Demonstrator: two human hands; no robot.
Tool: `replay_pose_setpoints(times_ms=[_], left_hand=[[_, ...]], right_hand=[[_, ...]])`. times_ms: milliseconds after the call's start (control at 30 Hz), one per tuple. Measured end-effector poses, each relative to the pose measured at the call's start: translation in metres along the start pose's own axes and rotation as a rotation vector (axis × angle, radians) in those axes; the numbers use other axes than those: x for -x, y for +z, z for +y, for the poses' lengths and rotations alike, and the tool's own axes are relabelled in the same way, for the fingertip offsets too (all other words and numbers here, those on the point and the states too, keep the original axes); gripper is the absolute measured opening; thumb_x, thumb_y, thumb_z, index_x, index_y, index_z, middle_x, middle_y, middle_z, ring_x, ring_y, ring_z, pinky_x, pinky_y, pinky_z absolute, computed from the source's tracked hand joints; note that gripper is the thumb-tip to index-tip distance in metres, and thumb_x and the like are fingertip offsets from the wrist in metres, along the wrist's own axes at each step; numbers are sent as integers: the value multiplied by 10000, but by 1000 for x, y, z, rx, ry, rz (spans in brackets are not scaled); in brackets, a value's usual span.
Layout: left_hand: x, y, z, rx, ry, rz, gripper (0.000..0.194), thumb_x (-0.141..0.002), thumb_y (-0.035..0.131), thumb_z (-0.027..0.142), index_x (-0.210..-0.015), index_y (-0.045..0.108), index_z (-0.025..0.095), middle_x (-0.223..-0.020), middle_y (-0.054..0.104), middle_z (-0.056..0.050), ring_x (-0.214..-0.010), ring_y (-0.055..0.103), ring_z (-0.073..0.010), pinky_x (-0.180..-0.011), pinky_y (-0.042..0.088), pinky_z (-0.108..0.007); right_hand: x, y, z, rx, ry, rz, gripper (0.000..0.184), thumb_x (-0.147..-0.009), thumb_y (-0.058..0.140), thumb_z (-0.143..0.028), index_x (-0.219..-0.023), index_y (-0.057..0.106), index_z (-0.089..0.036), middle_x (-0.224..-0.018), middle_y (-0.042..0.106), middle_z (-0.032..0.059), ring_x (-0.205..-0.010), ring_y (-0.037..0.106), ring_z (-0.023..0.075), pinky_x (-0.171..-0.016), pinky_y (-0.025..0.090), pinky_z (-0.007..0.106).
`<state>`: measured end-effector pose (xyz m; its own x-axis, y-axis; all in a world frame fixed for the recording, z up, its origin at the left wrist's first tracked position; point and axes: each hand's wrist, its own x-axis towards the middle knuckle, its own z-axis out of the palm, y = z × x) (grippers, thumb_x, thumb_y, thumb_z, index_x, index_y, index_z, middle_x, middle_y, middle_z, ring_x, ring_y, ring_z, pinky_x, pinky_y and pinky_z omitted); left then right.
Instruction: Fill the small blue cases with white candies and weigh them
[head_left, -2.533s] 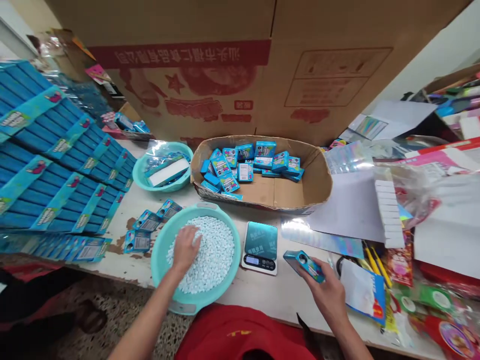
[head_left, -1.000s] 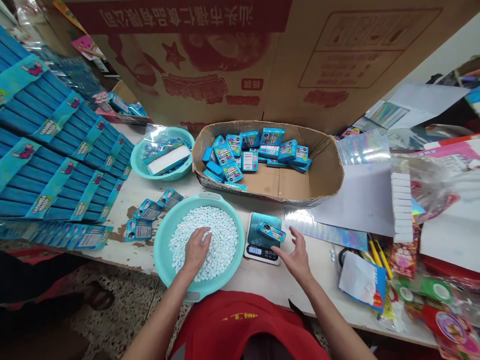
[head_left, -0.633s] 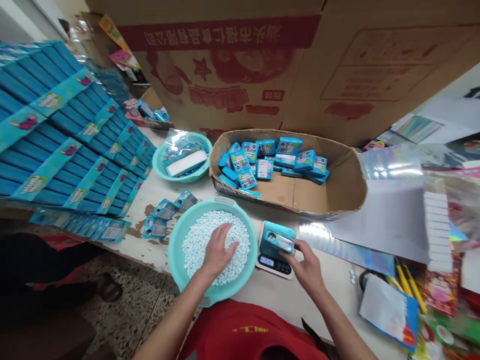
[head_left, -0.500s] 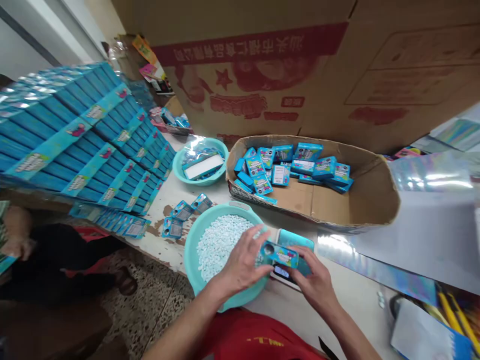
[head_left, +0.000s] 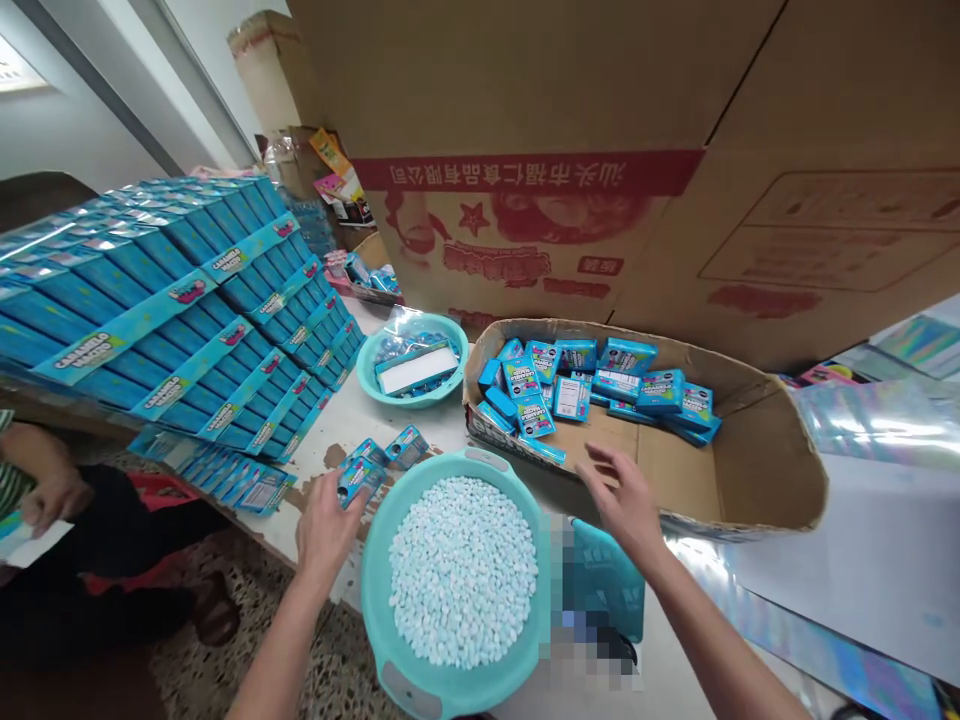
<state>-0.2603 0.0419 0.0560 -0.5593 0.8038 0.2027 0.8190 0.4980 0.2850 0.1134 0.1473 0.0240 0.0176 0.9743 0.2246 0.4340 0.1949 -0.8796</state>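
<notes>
My left hand (head_left: 327, 530) has its thumb and fingers around a small blue candy box (head_left: 355, 482) on the table, left of the basin. Two similar boxes, one of them a blue box with a round hole (head_left: 407, 447), stand just behind. My right hand (head_left: 624, 505) is empty, fingers apart, over the near edge of a cut-down cardboard tray (head_left: 757, 500). Several blue candy boxes (head_left: 574, 397) lie in that tray. Between my forearms sits a turquoise basin (head_left: 379, 590) full of pale blue candies (head_left: 465, 570). A scale with a teal top (head_left: 611, 575) is partly blurred out.
Stacked display cartons of blue boxes (head_left: 187, 310) rise at the left. A smaller turquoise bowl (head_left: 367, 375) holds packaging. A large cardboard carton (head_left: 540, 100) walls off the back. Shiny sheets (head_left: 847, 560) lie at the right. Another person's hand (head_left: 56, 500) shows at far left.
My hands have parted, and the box they held together is no longer in them. The left went to a box left of the basin; the right moved to the cardboard tray. The view shifted.
</notes>
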Motion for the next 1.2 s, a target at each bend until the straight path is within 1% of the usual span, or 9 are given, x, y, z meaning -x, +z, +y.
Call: replay_pose_setpoints(times_ms=[100, 233, 433, 567, 667, 767, 933, 1067, 1200], left_hand=[[-15, 35, -20, -143, 116, -67, 324, -797, 536, 309, -1076, 550, 144, -1032, 574, -116, -979, 530, -282, -782, 433, -364], [-28, 63, -27, -266, 198, -38, 295, -817, 503, 258, -1065, 581, 119, -969, 559, -134, -939, 503, -292, -822, 417, -389], [17, 59, -4, 96, 264, 177, 297, -893, 409, 322, -1048, 577, 132, -1007, 577, -133, -998, 511, -256, -908, 408, -393], [82, 82, 16, 164, 361, -191, 368, -886, 439, 358, -1177, 531, 152, -1204, 544, -132, -1180, 444, -248, -1003, 348, -390], [110, 104, 35, -17, 136, -350, 529, -850, 486, 385, -1305, 438, 119, -1388, 376, -183, -1305, 284, -328, -1043, 245, -500], [121, 110, 64, -24, 14, -516, 556, -859, 444, 456, -1340, 408, 180, -1396, 355, -169, -1270, 308, -349, -978, 290, -532], [137, 98, 102, 38, 156, -640, 601, -807, 484, 564, -1276, 472, 189, -1214, 477, -167, -1137, 412, -359, -891, 347, -497], [145, 96, 101, 21, 327, -634, 438, -835, 479, 493, -1138, 567, 190, -1076, 534, -142, -1032, 481, -314, -834, 379, -401], [137, 102, 91, 207, 299, -624, 245, -815, 531, 395, -935, 622, 201, -933, 588, -87, -904, 544, -259, -761, 396, -329]], right_hand=[[-62, 25, 15, 214, 172, -157, 406, -773, 613, -362, -1115, 561, -150, -1160, 587, 133, -1051, 559, 248, -885, 455, 374], [-122, 69, 38, 307, 314, -266, 436, -560, 780, -292, -916, 615, -104, -928, 658, 156, -870, 616, 305, -749, 484, 386], [-135, 99, 61, 291, 365, -305, 480, -492, 807, -289, -892, 588, -141, -828, 654, 85, -760, 608, 239, -658, 481, 330], [-126, 67, 48, 291, 308, -228, 390, -489, 789, -244, -812, 589, -156, -813, 635, 72, -791, 592, 258, -700, 469, 367], [-95, 27, 25, 234, 186, -78, 435, -555, 759, -299, -930, 582, -169, -948, 622, 66, -905, 567, 246, -779, 454, 357], [-40, -8, 1, -58, 135, -1, 424, -587, 747, -402, -910, 598, -171, -859, 642, 46, -815, 585, 226, -745, 470, 358], [59, -43, -18, -392, 487, 153, 522, -556, 796, -427, -961, 594, -168, -906, 689, 68, -823, 634, 237, -775, 501, 390], [120, -62, -7, -463, 645, 183, 531, -545, 809, -413, -959, 598, -157, -919, 697, 71, -855, 645, 255, -811, 511, 418], [163, -76, 7, -517, 749, 258, 554, -522, 822, -390, -970, 599, -153, -927, 701, 68, -857, 650, 251, -826, 512, 409]])
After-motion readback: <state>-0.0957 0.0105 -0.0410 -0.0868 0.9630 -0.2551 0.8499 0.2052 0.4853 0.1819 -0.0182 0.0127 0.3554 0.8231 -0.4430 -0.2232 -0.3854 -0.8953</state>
